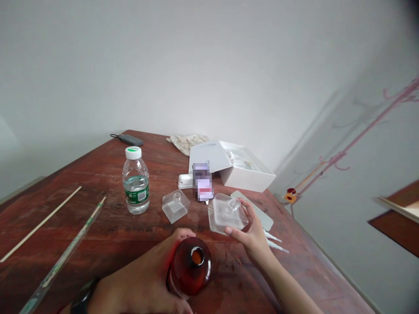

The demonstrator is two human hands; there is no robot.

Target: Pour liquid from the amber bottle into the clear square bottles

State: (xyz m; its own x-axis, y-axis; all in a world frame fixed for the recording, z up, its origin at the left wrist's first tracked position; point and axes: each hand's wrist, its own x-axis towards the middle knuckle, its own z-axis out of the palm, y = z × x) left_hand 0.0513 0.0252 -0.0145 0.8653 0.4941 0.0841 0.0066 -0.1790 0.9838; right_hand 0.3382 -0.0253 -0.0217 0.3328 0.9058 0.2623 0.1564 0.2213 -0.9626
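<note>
My left hand (147, 272) is wrapped round an amber glass bottle (190, 267) whose open mouth faces up, just above the red-brown wooden table (104, 226). My right hand (250, 233) grips the right side of a clear square glass bottle (225, 213) standing on the table. A second, smaller clear square bottle (176, 205) stands to its left, untouched. A dark watch band (83, 296) sits on my left wrist.
A water bottle with a white cap (135, 181) stands left of the clear bottles. An open white box (242, 168), a cloth (187, 141), a dark device with cable (130, 139), two thin sticks (41, 224), white pipettes (275, 242) and a grey pad (258, 211) lie around. The table's right edge is close.
</note>
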